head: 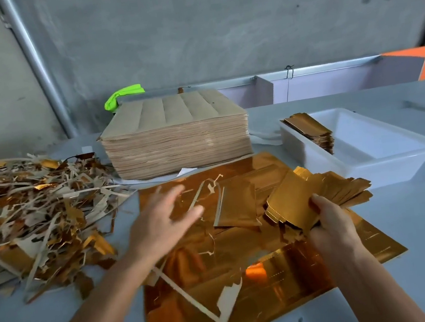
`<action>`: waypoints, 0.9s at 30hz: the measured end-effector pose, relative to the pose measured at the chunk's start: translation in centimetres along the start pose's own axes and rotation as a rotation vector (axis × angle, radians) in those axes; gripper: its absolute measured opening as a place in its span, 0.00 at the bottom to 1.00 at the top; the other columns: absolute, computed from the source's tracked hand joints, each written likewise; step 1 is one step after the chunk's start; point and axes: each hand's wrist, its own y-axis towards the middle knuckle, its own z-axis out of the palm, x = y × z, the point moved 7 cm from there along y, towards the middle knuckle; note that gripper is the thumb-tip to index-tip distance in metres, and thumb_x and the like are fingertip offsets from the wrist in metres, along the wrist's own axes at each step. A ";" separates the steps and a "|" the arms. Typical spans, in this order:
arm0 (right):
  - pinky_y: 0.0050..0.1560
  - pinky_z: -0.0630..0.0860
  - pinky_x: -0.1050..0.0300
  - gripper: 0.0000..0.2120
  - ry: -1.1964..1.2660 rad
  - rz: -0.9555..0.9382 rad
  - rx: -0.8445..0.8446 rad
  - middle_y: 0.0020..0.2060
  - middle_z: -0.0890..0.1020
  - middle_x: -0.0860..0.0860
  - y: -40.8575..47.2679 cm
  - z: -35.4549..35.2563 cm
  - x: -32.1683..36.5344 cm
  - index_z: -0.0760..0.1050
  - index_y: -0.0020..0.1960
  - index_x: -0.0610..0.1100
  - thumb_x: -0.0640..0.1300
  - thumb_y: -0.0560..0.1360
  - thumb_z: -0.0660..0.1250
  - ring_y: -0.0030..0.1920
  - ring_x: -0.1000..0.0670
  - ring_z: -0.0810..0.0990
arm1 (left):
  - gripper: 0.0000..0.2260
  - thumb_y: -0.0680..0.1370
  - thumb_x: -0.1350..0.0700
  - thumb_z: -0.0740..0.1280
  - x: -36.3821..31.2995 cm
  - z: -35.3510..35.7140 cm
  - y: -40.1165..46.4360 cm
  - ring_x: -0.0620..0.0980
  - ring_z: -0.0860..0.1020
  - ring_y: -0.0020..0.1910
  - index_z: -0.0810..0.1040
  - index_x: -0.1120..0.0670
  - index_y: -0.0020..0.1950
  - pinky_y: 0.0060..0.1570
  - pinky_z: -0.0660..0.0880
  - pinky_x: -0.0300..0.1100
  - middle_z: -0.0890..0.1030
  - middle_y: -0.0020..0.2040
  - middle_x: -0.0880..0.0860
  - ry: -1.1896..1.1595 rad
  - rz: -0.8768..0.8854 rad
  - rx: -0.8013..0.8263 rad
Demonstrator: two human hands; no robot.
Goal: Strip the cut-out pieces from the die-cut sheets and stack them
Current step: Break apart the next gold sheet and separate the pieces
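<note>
Gold sheet (284, 266) lies flat on table (415, 256), torn scrap strips on it. Right hand (331, 222) fingers clamp a bundle of cut-outs (298, 204) above the sheet; left hand (160, 219) hovers over it, fingers spread, blurred.

This is a print-finishing or packaging workshop, plain and industrial. A bare concrete wall (191, 31) with a metal conduit pipe (36, 67) rises behind a grey tabletop (412, 230). On it stand a tall stack of brown die-cut sheets (176, 135), a heap of stripped waste trimmings (35, 215), gold foil sheets (285, 271) and a white plastic tray (380, 157) holding a stack of finished gold cut-outs (311, 131)
</note>
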 end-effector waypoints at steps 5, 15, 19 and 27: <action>0.44 0.76 0.41 0.16 0.052 0.041 -0.034 0.48 0.78 0.45 -0.1 1.6 -1.3 0.66 0.65 0.43 0.41 0.78 0.64 0.46 0.43 0.78 | 0.45 0.55 0.18 0.52 -6.8 4.7 -3.2 0.43 0.66 0.64 0.78 0.46 0.59 0.56 0.67 0.42 0.70 0.66 0.45 0.056 0.231 0.198; 0.55 0.75 0.39 0.21 -0.075 -0.078 0.005 0.54 0.80 0.46 -0.8 0.7 0.9 0.64 0.70 0.42 0.44 0.79 0.62 0.47 0.45 0.79 | 0.10 0.80 0.49 0.59 -6.1 5.9 -2.4 0.42 0.75 0.49 0.78 0.51 0.52 0.50 0.74 0.36 0.76 0.49 0.45 0.174 0.213 0.037; 0.65 0.68 0.36 0.24 -0.212 -0.213 -0.012 0.67 0.73 0.45 -0.2 -1.1 3.6 0.61 0.73 0.43 0.48 0.80 0.61 0.65 0.40 0.73 | 0.08 0.81 0.53 0.60 -2.2 2.3 -1.3 0.41 0.73 0.39 0.77 0.52 0.48 0.38 0.71 0.33 0.74 0.41 0.45 0.299 0.121 -0.082; 0.64 0.66 0.34 0.25 -0.227 -0.159 0.058 0.70 0.70 0.47 -0.6 -1.1 2.5 0.59 0.75 0.46 0.46 0.80 0.60 0.68 0.38 0.69 | 0.17 0.77 0.46 0.64 1.2 1.0 0.7 0.54 0.66 0.66 0.71 0.50 0.64 0.67 0.58 0.56 0.71 0.64 0.52 0.709 -0.083 0.119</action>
